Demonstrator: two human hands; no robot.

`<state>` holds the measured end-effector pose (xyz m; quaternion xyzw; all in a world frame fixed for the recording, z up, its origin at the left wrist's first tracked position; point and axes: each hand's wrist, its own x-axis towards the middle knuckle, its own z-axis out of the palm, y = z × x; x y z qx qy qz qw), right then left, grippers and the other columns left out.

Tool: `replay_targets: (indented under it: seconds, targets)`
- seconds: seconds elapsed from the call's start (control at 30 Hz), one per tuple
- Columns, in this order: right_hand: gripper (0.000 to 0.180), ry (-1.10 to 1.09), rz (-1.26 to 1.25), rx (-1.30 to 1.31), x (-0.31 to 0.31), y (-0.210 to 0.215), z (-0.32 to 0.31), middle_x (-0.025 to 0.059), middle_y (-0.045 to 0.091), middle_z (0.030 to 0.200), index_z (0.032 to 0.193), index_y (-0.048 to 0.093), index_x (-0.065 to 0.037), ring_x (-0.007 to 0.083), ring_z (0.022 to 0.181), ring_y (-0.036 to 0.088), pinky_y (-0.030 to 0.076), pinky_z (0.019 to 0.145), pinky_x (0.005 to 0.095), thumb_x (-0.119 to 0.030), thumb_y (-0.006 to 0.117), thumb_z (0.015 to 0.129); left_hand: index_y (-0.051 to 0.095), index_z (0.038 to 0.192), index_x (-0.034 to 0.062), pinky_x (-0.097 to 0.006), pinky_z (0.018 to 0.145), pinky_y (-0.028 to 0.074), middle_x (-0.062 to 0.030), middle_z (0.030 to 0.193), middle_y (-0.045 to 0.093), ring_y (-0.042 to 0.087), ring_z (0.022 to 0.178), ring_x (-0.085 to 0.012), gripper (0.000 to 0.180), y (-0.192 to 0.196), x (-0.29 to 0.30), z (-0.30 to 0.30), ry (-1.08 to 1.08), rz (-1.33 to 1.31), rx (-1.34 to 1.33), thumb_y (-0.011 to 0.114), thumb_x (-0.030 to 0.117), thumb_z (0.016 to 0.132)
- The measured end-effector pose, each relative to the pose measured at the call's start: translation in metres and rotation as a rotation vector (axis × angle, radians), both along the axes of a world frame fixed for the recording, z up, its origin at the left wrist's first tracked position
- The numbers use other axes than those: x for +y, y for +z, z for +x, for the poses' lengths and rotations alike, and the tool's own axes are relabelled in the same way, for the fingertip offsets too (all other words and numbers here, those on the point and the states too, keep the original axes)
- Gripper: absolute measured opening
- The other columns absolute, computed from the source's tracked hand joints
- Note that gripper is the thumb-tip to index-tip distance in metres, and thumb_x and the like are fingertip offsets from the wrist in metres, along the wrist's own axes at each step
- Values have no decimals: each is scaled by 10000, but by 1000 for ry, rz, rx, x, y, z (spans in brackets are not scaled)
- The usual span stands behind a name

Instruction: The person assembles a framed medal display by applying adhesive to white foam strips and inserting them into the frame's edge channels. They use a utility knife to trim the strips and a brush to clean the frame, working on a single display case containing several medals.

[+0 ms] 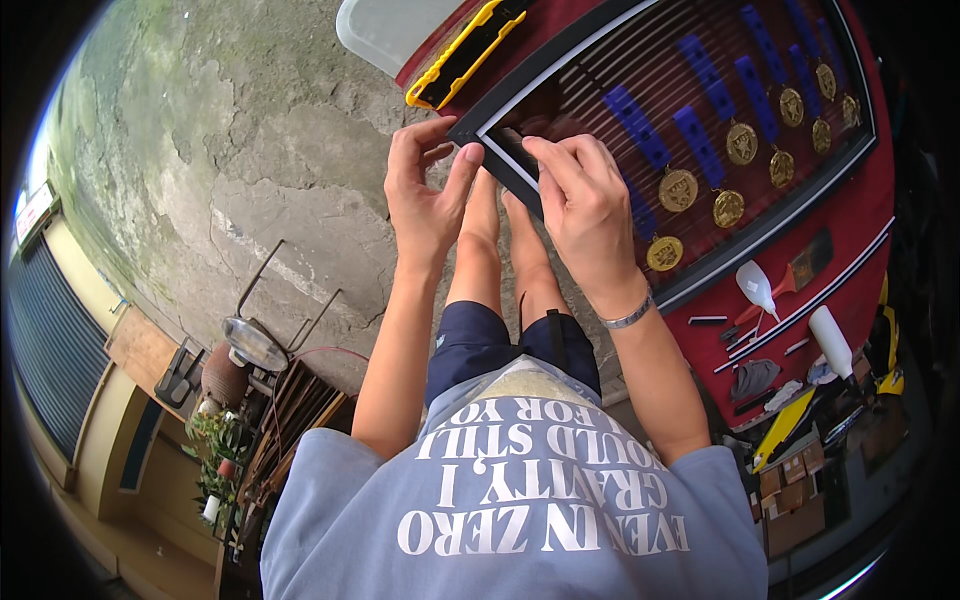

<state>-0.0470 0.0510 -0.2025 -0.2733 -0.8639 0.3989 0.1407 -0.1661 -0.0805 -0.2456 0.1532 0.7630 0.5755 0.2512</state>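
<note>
A black display frame point(512, 178) with a white inner border lies on the red-covered table, with several gold medals point(678, 190) on blue ribbons point(637, 124) behind its glossy pane. At its near left corner is my left hand point(425, 205), thumb on one side and curled fingers on the other, tips meeting the frame. My right hand point(588, 215), with a metal watch band point(628, 314) at the wrist, is held over the pane near the same corner. Its thumb and index finger are pinched together, and whatever is between them is too small to make out.
A yellow-and-black tool point(465, 55) rests beyond the frame's left side. On the red table cover point(875, 215) to the right lie a brush point(805, 262), white bottles point(831, 340), a grey cloth point(755, 379) and trim strips. At left, a round lamp-like object point(256, 343) stands near plants point(215, 450).
</note>
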Motion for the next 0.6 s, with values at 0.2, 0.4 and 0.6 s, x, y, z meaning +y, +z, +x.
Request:
replay_targets:
  seconds: [0.2,0.4,0.6]
  targets:
    - [337,-2,17,3,3,-1,-1,120,577,901,1139,678,-27,310,862,608,522,766,417,73,665,818,642,1200,7,-309,913,522,-83,1142,624,626,1022,-164,357,1,0,0,-2,-6,-1,786,124,896]
    - [326,-9,29,-16,4,0,0,118,574,897,1136,676,-29,303,859,607,521,761,412,64,672,824,642,1197,9,-308,914,519,-78,1133,617,622,1017,-161,353,2,1,1,1,0,-7,787,122,896]
    - [326,-10,31,-8,4,-1,-1,117,571,893,1140,674,-30,302,856,606,521,760,410,58,676,826,643,1196,11,-308,915,518,-74,1128,613,618,1008,-161,351,1,1,0,-2,2,-7,786,119,895]
